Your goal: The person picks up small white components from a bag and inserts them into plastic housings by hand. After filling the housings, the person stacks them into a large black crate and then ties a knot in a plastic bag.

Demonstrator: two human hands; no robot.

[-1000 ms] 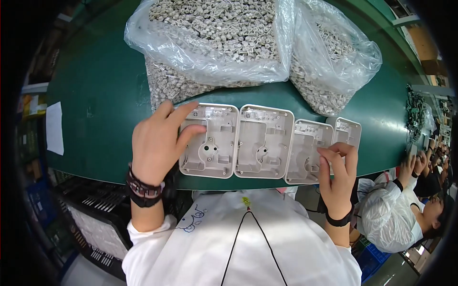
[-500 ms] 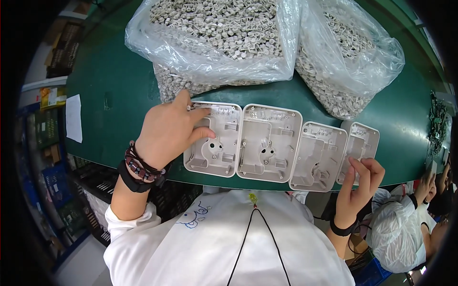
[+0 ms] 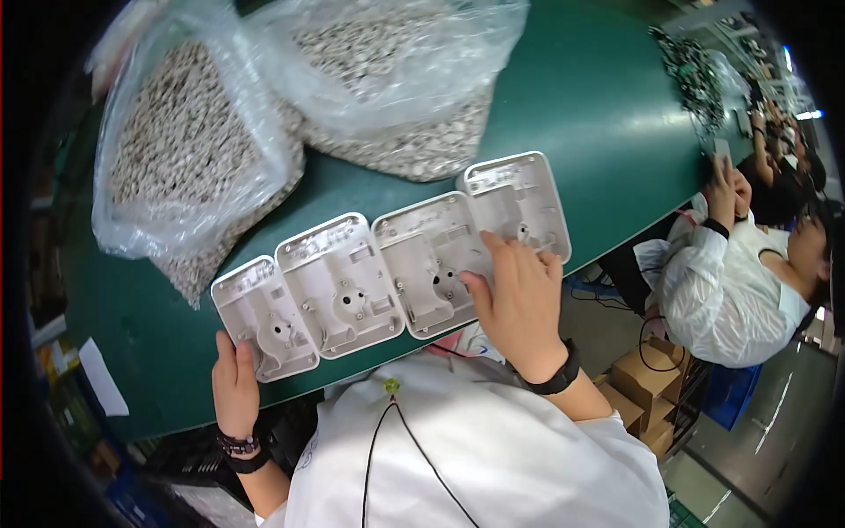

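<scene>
Several pale grey-white plastic housings stand side by side in a slanting row, open faces up, with ribs, posts and round holes inside. My left hand rests at the outer side of the leftmost housing, its fingers stretched along the wall. The second housing has no hand on it. Over the wall between the third housing and the rightmost housing is my right hand, thumb and fingers apart. Its fingertips reach into the housings; I make out nothing held in them.
Two clear plastic bags, a left bag and a right bag, full of small pale parts, stand behind the row on the green table. A dark heap of cables lies far right. A co-worker sits at the right; cardboard boxes stand below.
The view has swung right, so the bags sit further left. My left hand has left the leftmost housing's inside for its outer side; my right hand has moved off the rightmost housing's near edge.
</scene>
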